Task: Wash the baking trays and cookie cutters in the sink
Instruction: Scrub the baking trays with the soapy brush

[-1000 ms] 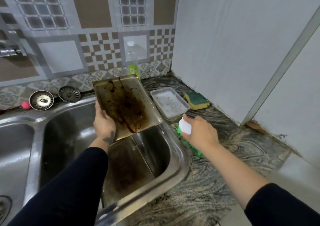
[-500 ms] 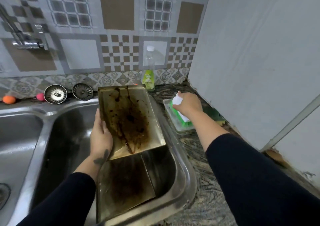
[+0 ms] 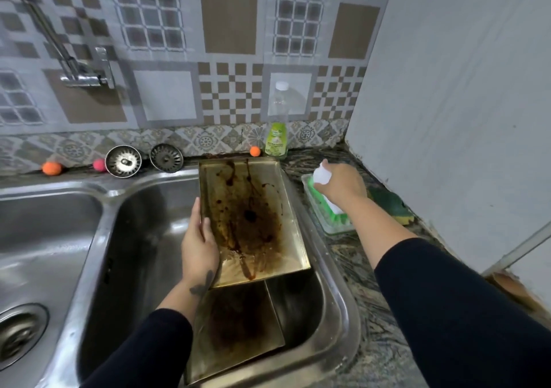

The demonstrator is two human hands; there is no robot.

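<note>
My left hand [image 3: 199,246] grips the left edge of a metal baking tray [image 3: 253,220] stained with dark brown residue, holding it tilted over the right sink basin [image 3: 143,238]. A second stained tray [image 3: 235,325] leans in the basin beneath it. My right hand [image 3: 343,183] holds a scrub brush [image 3: 323,197] with a white handle and green bristles, pressed into a clear plastic dish [image 3: 328,223] on the counter to the right of the sink.
A dish soap bottle [image 3: 276,131] stands at the back wall. Two sink strainers [image 3: 123,161] [image 3: 166,158] and small orange and pink balls [image 3: 51,168] sit on the back ledge. A green and yellow sponge [image 3: 393,206] lies by the right wall. The tap [image 3: 83,71] is at upper left.
My right hand carried the brush from the counter by the sink rim back into the clear dish. The view tilted up and left. My left hand keeps holding the tray.
</note>
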